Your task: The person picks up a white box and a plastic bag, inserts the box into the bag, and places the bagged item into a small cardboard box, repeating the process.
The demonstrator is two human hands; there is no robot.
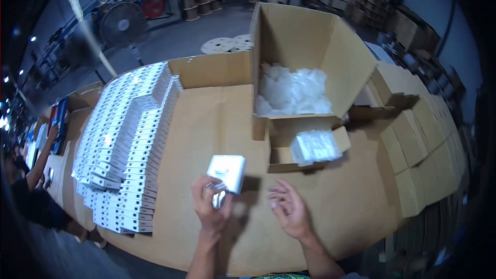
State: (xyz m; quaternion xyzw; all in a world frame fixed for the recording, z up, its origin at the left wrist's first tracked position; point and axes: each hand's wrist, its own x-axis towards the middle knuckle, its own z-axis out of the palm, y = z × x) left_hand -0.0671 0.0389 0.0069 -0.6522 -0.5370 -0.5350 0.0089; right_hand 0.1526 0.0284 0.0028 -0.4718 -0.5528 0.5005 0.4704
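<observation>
Left hand (211, 204) fingers (202, 185) curled and pinching a small white box (226, 172), held just above the surface (206, 119), with something clear and crinkly, likely a plastic packet (219, 199), tucked under the box in the same grip. Cannot tell if the box flap is open. Right hand (289, 209) fingers (279, 194) spread loose, palm up, holding nothing, near the box but not touching it.

Left of the hands: dense rows of stacked white boxes (124, 144) covering that side of the cardboard-covered surface. Ahead: a small open carton (287, 150) with a bundle of clear bags (315, 146) in it, touching a big open carton (310, 41) with more clear bags (292, 90) piled inside. Right: plain brown boxes (413, 144) in rows along the edge. Far left, another person's arm (41, 160) at a separate spot, well apart.

Risks, as a judgement: one-hand grip on both box and packet looks crowded, so the packet could slip out or the box could twist and drop. The stacked rows sit near the left elbow's path; a sideways swing could knock a column over. The bag bundle overhangs the small carton's flap and could slide off if it is bumped.
</observation>
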